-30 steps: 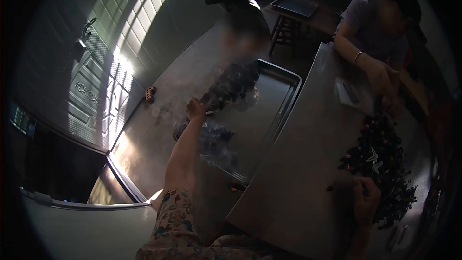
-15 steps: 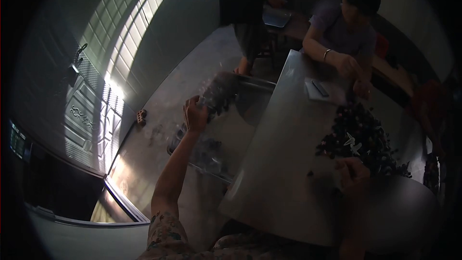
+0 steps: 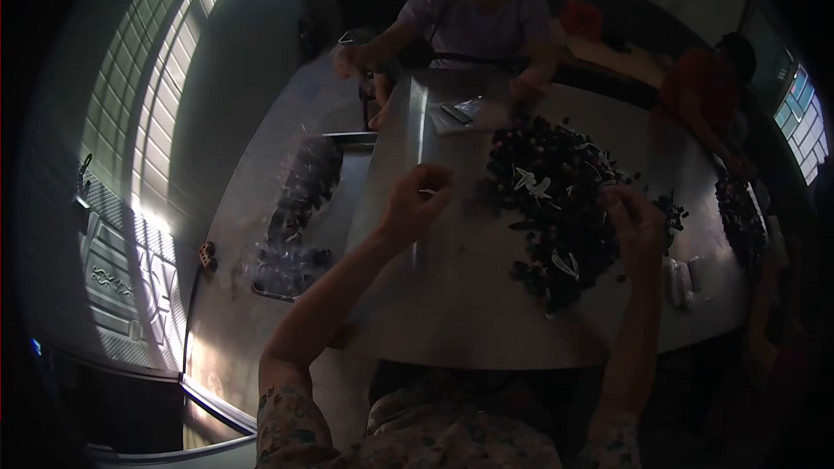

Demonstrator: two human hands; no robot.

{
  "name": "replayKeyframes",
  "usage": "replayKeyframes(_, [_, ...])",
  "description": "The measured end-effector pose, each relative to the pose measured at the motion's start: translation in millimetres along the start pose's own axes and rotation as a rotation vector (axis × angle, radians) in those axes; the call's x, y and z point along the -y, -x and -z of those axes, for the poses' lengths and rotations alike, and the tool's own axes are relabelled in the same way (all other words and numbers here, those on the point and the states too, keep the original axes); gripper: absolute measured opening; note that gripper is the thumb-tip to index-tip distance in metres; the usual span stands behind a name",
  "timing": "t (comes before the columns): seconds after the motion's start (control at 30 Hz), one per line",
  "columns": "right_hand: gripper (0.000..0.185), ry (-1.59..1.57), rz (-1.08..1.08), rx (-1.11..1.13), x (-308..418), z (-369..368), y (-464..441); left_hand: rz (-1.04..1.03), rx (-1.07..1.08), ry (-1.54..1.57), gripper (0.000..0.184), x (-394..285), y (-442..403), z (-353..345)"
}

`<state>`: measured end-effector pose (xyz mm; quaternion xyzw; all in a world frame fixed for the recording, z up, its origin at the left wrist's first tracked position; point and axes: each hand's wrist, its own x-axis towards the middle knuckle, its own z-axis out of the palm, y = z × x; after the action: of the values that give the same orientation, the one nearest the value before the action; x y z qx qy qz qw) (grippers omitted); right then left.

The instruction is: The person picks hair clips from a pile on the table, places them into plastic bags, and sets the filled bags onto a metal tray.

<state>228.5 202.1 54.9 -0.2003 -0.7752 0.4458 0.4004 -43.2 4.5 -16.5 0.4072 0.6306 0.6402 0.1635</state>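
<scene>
A large pile of small dark pieces (image 3: 556, 208) lies on the table (image 3: 452, 313), with a few thin white strips (image 3: 532, 184) on top of it. My left hand (image 3: 417, 201) is over the table to the left of the pile, its fingers curled in. A small pale bit shows at those fingertips, too blurred to name. At the right edge of the pile, my right hand (image 3: 638, 219) has thumb and fingers pinched together. Whatever it may hold is hidden in the dim light.
Left of the table and lower stands a tray (image 3: 349, 137) with more dark pieces. A clear packet with a dark strip (image 3: 456, 115) lies at the far side. Across the table is a person in a pale shirt (image 3: 486, 26); another in red (image 3: 704, 91) works beside a second pile (image 3: 738, 217).
My left hand has come from above the tray to over the table, its fingers now curled. My right hand is now at the pile's right edge. The view has turned rightward.
</scene>
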Motion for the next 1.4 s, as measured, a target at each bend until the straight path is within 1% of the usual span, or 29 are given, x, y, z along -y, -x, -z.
replayKeyframes(0.03, [0.019,0.157,-0.022,-0.03,-9.2,17.7,3.2,-0.004,0.013,0.005,0.026,3.8,-2.2,-7.9])
replayKeyframes(0.07, [0.02,0.313,-0.048,-0.059,-19.4,35.5,7.4,0.01,-0.02,-0.091,0.024,7.7,-3.1,-14.6])
replayKeyframes(0.1, [0.02,0.318,-0.054,-0.067,-30.5,52.9,12.6,0.026,-0.054,-0.188,0.021,13.8,-3.0,-20.6])
replayKeyframes(0.13, [0.021,0.425,-0.059,-0.122,-42.9,71.4,18.4,0.025,-0.044,-0.184,0.021,25.4,-1.7,-26.4])
replayKeyframes(0.17, [0.022,0.532,-0.065,-0.176,-55.0,90.1,24.7,0.003,-0.118,-0.197,0.02,39.7,0.2,-31.8])
replayKeyframes(0.2, [0.022,0.537,-0.071,-0.182,-67.4,109.2,32.9,-0.016,-0.191,-0.21,0.018,47.0,1.7,-36.0])
replayKeyframes(0.27, [0.024,1.04,-0.013,-0.321,-93.0,145.6,53.0,-0.008,-0.176,-0.24,0.018,43.4,5.7,-38.7])
replayKeyframes(0.3, [0.024,1.044,-0.018,-0.322,-107.5,163.9,62.5,-0.006,-0.17,-0.274,0.018,42.6,6.7,-38.4])
replayKeyframes(0.37, [0.027,1.282,-0.034,-0.447,-132.3,191.1,80.0,0.003,-0.161,-0.279,0.018,44.3,7.5,-37.4])
replayKeyframes(0.47, [0.027,1.309,-0.028,-0.37,-141.5,206.6,100.9,0.022,-0.141,-0.29,0.018,39.9,11.2,-33.9])
replayKeyframes(0.53, [0.025,0.941,-0.157,-0.386,-131.1,209.9,107.6,0.008,-0.154,-0.293,0.019,40.6,7.4,-35.4])
replayKeyframes(0.6, [0.023,0.725,-0.217,-0.517,-143.6,223.4,114.8,0.005,-0.121,-0.273,0.019,45.1,9.3,-36.4])
replayKeyframes(0.63, [0.023,0.743,-0.235,-0.535,-136.8,225.5,114.9,-0.03,-0.142,-0.259,0.016,43.6,9.4,-35.8])
replayKeyframes(0.67, [0.023,0.807,-0.198,-0.576,-129.8,225.5,113.6,-0.065,-0.169,-0.247,0.014,43.4,8.0,-34.6])
replayKeyframes(0.7, [0.023,0.868,-0.158,-0.611,-125.7,227.9,112.7,-0.063,-0.154,-0.239,0.014,45.1,6.0,-33.4])
replayKeyframes(0.73, [0.023,0.877,-0.166,-0.614,-125.2,233.1,113.7,-0.074,-0.155,-0.292,0.014,46.9,5.3,-31.7])
replayKeyframes(0.8, [0.022,0.954,-0.13,-0.527,-125.5,239.7,114.2,-0.078,-0.154,-0.345,0.015,49.6,6.8,-29.7])
replayKeyframes(0.83, [0.022,0.957,-0.133,-0.525,-127.1,241.3,111.9,-0.063,-0.142,-0.34,0.017,49.7,6.3,-29.1])
replayKeyframes(0.9, [0.022,1.184,-0.062,-0.5,-131.8,243.5,106.5,-0.043,-0.129,-0.334,0.018,48.6,7.3,-30.3])
replayKeyframes(0.93, [0.022,1.185,-0.063,-0.498,-139.3,246.6,103.0,-0.049,-0.133,-0.325,0.018,46.7,7.5,-31.4])
replayKeyframes(1.0, [0.022,1.307,0.025,-0.533,-148.9,249.4,97.3,-0.053,-0.134,-0.316,0.018,43.5,7.9,-31.6])
replayKeyframes(1.03, [0.022,1.31,0.022,-0.532,-150.5,249.4,97.5,-0.052,-0.133,-0.313,0.018,42.7,8.1,-31.8])
replayKeyframes(1.1, [0.025,1.408,-0.156,-0.367,-151.6,245.6,96.7,-0.048,-0.131,-0.308,0.018,44.8,7.9,-30.8])
replayKeyframes(1.13, [0.025,1.411,-0.158,-0.365,-149.6,244.7,96.3,-0.051,-0.126,-0.284,0.017,48.1,7.5,-29.3])
replayKeyframes(1.2, [0.029,1.302,-0.22,-0.411,-146.9,246.6,94.2,-0.051,-0.123,-0.256,0.017,50.0,7.2,-29.8])
replayKeyframes(1.23, [0.029,1.304,-0.221,-0.408,-150.0,250.7,93.8,-0.045,-0.12,-0.267,0.017,48.2,7.5,-29.9])
replayKeyframes(1.3, [0.035,1.407,-0.014,-0.509,-152.1,257.6,90.6,-0.036,-0.116,-0.278,0.017,47.6,7.5,-30.1])
replayKeyframes(1.33, [0.035,1.409,-0.016,-0.506,-152.3,258.7,88.1,-0.039,-0.116,-0.267,0.017,48.1,7.6,-30.5])
replayKeyframes(1.4, [0.042,1.509,-0.144,-0.585,-149.0,260.6,82.3,-0.04,-0.115,-0.254,0.017,49.2,7.9,-31.1])
